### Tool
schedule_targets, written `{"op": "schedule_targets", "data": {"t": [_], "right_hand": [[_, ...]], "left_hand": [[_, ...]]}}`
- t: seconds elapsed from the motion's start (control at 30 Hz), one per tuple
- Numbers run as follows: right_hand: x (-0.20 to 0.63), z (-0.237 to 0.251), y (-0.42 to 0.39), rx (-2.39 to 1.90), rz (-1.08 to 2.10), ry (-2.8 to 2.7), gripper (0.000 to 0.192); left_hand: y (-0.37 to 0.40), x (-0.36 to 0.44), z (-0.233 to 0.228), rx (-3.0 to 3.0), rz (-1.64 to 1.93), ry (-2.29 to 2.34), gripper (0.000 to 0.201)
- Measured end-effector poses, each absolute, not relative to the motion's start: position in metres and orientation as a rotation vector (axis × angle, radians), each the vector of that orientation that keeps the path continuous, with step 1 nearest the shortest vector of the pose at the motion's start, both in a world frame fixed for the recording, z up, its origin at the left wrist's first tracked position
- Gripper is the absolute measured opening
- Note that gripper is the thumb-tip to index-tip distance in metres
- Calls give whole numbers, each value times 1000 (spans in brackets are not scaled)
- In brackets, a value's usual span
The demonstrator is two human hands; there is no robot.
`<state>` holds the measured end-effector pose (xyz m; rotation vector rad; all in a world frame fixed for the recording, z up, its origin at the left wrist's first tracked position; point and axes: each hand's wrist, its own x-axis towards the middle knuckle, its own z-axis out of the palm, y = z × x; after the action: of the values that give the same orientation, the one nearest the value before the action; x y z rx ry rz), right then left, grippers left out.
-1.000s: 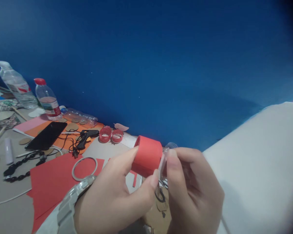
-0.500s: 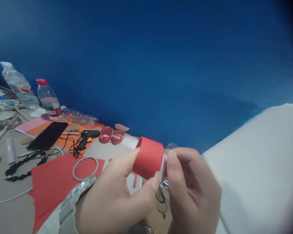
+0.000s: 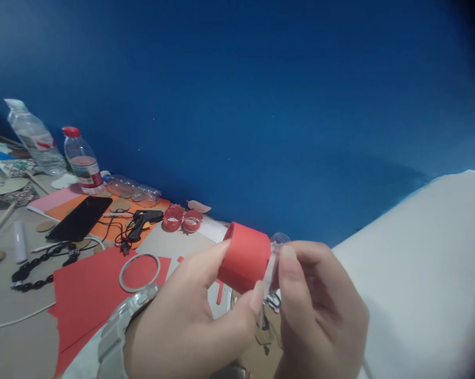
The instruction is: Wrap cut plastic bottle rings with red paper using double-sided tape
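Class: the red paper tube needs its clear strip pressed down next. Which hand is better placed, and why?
Right. The right hand already pinches the clear strip at the end of the red paper tube; the left hand grips and steadies it.

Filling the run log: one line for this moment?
left hand: holds red paper roll | right hand: pinches clear strip | red paper sheet below

Head-worn view, facing forward and down, close over table [image 3: 8,337]
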<state>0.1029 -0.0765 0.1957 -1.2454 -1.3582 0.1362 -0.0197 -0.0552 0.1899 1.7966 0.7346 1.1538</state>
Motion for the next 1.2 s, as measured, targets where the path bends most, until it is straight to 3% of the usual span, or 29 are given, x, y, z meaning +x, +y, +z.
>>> {"op": "schedule_targets", "data": {"t": [0.4, 0.63, 1.2], "right_hand": [[101, 201, -77, -1205, 451, -1277, 25], [100, 199, -80, -1231, 371, -1309, 23], [105, 195, -81, -1200, 366, -1333, 23]], "left_hand": [[-57, -21, 193, 1788, 1156, 759, 11], [-57, -22, 193, 1805, 1162, 824, 10], [-59, -18, 192, 1906, 1275, 847, 28]]}}
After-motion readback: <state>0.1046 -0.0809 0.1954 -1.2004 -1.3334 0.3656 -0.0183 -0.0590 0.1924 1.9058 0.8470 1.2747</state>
